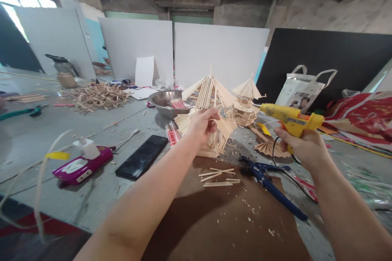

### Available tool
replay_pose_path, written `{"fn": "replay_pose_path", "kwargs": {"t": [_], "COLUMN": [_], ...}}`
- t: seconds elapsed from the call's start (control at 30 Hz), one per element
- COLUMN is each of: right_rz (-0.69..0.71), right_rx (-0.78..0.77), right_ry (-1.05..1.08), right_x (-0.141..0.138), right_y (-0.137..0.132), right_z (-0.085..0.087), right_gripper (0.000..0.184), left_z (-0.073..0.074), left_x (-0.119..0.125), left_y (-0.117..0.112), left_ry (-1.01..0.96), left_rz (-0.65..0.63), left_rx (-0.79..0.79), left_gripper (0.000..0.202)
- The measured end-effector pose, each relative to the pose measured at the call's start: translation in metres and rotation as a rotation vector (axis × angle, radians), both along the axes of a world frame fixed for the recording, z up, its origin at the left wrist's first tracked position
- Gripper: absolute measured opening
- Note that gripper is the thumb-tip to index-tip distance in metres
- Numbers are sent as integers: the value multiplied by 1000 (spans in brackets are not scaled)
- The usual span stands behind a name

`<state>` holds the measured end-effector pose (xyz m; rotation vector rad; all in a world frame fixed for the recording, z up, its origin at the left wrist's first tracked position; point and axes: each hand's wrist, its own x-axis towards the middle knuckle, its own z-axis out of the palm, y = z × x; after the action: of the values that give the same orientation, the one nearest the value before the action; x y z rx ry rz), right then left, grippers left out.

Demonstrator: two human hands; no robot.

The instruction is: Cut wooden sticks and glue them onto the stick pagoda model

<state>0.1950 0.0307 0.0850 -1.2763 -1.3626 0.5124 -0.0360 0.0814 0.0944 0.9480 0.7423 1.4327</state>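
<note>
My left hand is closed on a house model made of thin wooden sticks, gripping it at its middle and holding it up over the table. My right hand is wrapped round the handle of a yellow glue gun, whose nozzle points left toward the model, a short gap away. The gun's black cord hangs down from my fist. A few loose wooden sticks lie on the brown board below my hands.
A second, smaller stick house stands behind. Nearby are a metal bowl, blue-handled pliers, a black phone, a pink power bank, a heap of wood offcuts, a paper bag and white panels.
</note>
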Motion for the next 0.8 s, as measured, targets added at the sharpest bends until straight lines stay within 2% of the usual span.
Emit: {"fn": "replay_pose_path", "kwargs": {"t": [0.3,0.8], "right_rz": [21,32], "right_rx": [-1,19], "right_ry": [9,14], "right_x": [-1,0], "right_y": [0,2], "right_z": [-1,-5], "right_gripper": [32,26], "left_z": [2,7], "left_x": [-2,-8], "left_y": [2,1], "left_ry": [-36,35], "left_rz": [14,63], "left_rx": [-12,9], "left_gripper": [16,12]}}
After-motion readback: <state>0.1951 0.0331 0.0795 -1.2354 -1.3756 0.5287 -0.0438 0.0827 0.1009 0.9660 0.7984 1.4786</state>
